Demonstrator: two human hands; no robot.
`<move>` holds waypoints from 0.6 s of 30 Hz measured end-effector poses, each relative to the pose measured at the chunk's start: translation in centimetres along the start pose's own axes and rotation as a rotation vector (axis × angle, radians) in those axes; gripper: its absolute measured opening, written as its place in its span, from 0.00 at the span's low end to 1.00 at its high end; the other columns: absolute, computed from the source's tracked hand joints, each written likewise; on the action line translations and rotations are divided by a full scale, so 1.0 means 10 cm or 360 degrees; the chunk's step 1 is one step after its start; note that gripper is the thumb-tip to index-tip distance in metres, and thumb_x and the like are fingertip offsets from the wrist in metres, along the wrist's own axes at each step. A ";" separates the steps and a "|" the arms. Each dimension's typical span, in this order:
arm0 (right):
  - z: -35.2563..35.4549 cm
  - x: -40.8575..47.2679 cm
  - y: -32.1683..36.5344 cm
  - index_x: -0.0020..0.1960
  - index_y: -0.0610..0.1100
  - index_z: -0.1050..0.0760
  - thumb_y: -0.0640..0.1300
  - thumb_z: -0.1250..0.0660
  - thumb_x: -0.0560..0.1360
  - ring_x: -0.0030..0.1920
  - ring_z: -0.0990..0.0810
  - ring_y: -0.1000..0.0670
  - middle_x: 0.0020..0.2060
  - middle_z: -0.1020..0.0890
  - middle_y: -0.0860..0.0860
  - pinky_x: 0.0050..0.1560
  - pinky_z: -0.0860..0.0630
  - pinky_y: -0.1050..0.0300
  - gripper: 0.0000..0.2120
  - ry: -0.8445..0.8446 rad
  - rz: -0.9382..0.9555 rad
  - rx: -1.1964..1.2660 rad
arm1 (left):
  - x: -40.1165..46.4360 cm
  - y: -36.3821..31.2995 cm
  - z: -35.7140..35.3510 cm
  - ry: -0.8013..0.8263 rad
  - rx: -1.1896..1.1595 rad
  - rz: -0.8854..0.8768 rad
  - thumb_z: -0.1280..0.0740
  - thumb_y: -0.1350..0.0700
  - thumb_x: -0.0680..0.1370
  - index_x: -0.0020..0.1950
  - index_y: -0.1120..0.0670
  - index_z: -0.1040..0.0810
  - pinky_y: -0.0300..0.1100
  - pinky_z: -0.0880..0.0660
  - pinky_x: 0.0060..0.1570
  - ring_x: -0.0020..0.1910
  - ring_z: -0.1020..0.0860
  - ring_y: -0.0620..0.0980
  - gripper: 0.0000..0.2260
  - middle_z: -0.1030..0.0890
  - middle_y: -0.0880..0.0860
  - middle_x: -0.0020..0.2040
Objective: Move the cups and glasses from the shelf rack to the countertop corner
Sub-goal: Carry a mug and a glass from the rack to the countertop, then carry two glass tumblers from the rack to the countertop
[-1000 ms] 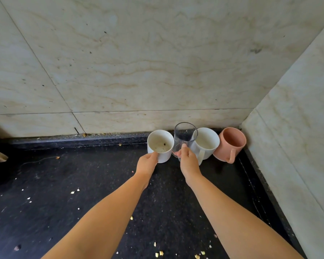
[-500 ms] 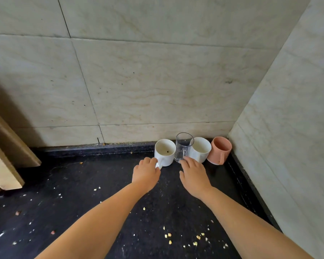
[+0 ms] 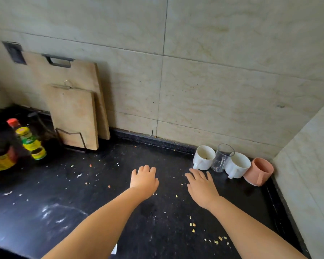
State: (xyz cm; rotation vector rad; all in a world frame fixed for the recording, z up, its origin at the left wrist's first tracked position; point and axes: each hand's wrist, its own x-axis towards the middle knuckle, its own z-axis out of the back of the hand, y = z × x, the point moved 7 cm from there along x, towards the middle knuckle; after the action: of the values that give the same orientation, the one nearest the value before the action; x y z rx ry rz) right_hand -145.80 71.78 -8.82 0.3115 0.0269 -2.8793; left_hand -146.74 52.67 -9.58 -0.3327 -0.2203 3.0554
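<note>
Four vessels stand in a row in the right corner of the black countertop: a white mug, a clear glass cup, a second white mug and a pink cup. My left hand hovers over the counter to the left of the row, palm down, fingers loosely curled, holding nothing. My right hand is just in front of the first white mug, fingers spread, empty and apart from the cups.
Two wooden cutting boards lean on the tiled wall in a wire holder at the back left. Sauce bottles stand at the far left. Crumbs are scattered over the counter. Tiled walls close off the back and right side.
Both hands let go of the white mug and the glass cup and drew back toward me. The view swung left and pulled back, bringing the cutting boards and bottles into sight.
</note>
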 end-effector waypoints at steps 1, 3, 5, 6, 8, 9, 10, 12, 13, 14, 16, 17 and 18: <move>0.02 -0.01 0.09 0.77 0.49 0.44 0.48 0.49 0.83 0.78 0.47 0.47 0.78 0.45 0.50 0.77 0.52 0.42 0.22 -0.0010 0.0064 -0.0002 | -0.09 0.09 0.02 -0.0032 -0.0013 0.0063 0.47 0.48 0.81 0.73 0.52 0.37 0.52 0.39 0.72 0.71 0.34 0.55 0.21 0.32 0.53 0.71; 0.07 -0.09 0.26 0.77 0.48 0.44 0.47 0.50 0.83 0.78 0.47 0.47 0.78 0.45 0.49 0.77 0.52 0.42 0.22 -0.0042 0.0205 -0.0039 | -0.34 0.23 0.04 -0.0091 -0.0058 0.0221 0.46 0.48 0.81 0.73 0.52 0.36 0.52 0.38 0.71 0.70 0.34 0.54 0.21 0.31 0.53 0.70; 0.10 -0.20 0.41 0.77 0.48 0.44 0.47 0.50 0.83 0.78 0.47 0.46 0.78 0.45 0.49 0.77 0.52 0.42 0.22 -0.0043 0.0318 -0.0073 | -0.63 0.33 -0.02 -0.0113 -0.0135 0.0386 0.46 0.48 0.81 0.71 0.53 0.34 0.51 0.37 0.70 0.69 0.33 0.55 0.20 0.30 0.53 0.69; 0.10 -0.28 0.49 0.77 0.48 0.44 0.47 0.50 0.83 0.78 0.47 0.46 0.78 0.45 0.49 0.77 0.52 0.41 0.22 -0.0050 0.0377 -0.0083 | -0.80 0.36 -0.06 -0.0116 -0.0166 0.0460 0.46 0.48 0.81 0.71 0.53 0.34 0.51 0.37 0.69 0.69 0.33 0.55 0.20 0.30 0.53 0.68; 0.10 -0.45 0.66 0.77 0.48 0.44 0.47 0.50 0.83 0.77 0.46 0.46 0.78 0.45 0.49 0.77 0.52 0.41 0.22 -0.0078 0.0492 -0.0112 | -1.14 0.37 -0.15 -0.0129 -0.0185 0.0562 0.45 0.48 0.80 0.71 0.53 0.34 0.50 0.37 0.68 0.69 0.33 0.55 0.20 0.30 0.54 0.68; 0.09 -0.56 0.78 0.77 0.48 0.44 0.47 0.50 0.83 0.77 0.46 0.46 0.78 0.44 0.48 0.77 0.52 0.41 0.22 -0.0088 0.0567 -0.0139 | -1.35 0.37 -0.18 -0.0138 -0.0194 0.0608 0.45 0.48 0.80 0.70 0.53 0.34 0.50 0.37 0.68 0.69 0.33 0.55 0.20 0.30 0.54 0.67; 0.09 -0.65 0.88 0.77 0.48 0.44 0.47 0.50 0.83 0.77 0.46 0.46 0.77 0.44 0.48 0.77 0.51 0.40 0.22 -0.0092 0.0628 -0.0170 | -1.51 0.37 -0.19 -0.0159 -0.0189 0.0630 0.46 0.48 0.80 0.70 0.53 0.33 0.50 0.37 0.68 0.69 0.33 0.55 0.19 0.29 0.54 0.67; 0.06 -0.82 1.14 0.77 0.47 0.44 0.48 0.49 0.83 0.77 0.46 0.46 0.77 0.44 0.48 0.76 0.51 0.40 0.22 -0.0083 0.0750 -0.0217 | -1.86 0.41 -0.18 -0.0204 -0.0178 0.0676 0.46 0.49 0.81 0.70 0.53 0.33 0.51 0.37 0.68 0.69 0.33 0.56 0.19 0.29 0.54 0.67; 0.05 -0.91 1.30 0.77 0.47 0.45 0.48 0.49 0.83 0.77 0.46 0.46 0.77 0.44 0.47 0.76 0.52 0.40 0.22 -0.0079 0.0818 -0.0232 | -2.05 0.47 -0.18 -0.0215 -0.0180 0.0712 0.46 0.49 0.81 0.70 0.53 0.33 0.51 0.37 0.69 0.69 0.33 0.56 0.19 0.29 0.54 0.67; 0.05 -0.99 1.45 0.77 0.47 0.45 0.48 0.49 0.83 0.77 0.45 0.46 0.77 0.44 0.47 0.76 0.51 0.40 0.22 -0.0082 0.0877 -0.0251 | -2.22 0.55 -0.17 -0.0229 -0.0190 0.0752 0.46 0.49 0.81 0.70 0.53 0.33 0.51 0.37 0.69 0.69 0.33 0.56 0.18 0.29 0.54 0.68; 0.04 -1.15 1.78 0.76 0.47 0.45 0.47 0.49 0.83 0.77 0.45 0.46 0.77 0.44 0.47 0.76 0.51 0.40 0.23 -0.0093 0.1004 -0.0289 | -2.59 0.79 -0.17 -0.0254 -0.0243 0.0892 0.46 0.49 0.81 0.70 0.53 0.32 0.51 0.37 0.69 0.69 0.33 0.55 0.18 0.29 0.54 0.68; 0.01 -1.26 1.98 0.76 0.46 0.45 0.46 0.47 0.82 0.77 0.45 0.46 0.77 0.44 0.47 0.76 0.51 0.40 0.23 -0.0097 0.1082 -0.0317 | -2.83 0.94 -0.20 -0.0271 -0.0280 0.0990 0.46 0.49 0.81 0.69 0.53 0.32 0.51 0.36 0.68 0.68 0.32 0.56 0.18 0.29 0.54 0.67; -0.01 -1.36 2.16 0.76 0.46 0.45 0.45 0.46 0.82 0.77 0.45 0.46 0.77 0.44 0.47 0.76 0.51 0.41 0.24 -0.0100 0.1153 -0.0345 | -3.05 1.07 -0.22 -0.0293 -0.0310 0.1074 0.45 0.49 0.81 0.68 0.53 0.31 0.51 0.35 0.66 0.67 0.31 0.56 0.17 0.28 0.54 0.66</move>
State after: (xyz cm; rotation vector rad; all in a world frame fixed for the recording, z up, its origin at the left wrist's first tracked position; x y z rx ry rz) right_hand -127.64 54.09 -5.87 0.1446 0.1746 -2.1415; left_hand -117.04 40.12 -6.89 -0.1520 -0.5117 3.7463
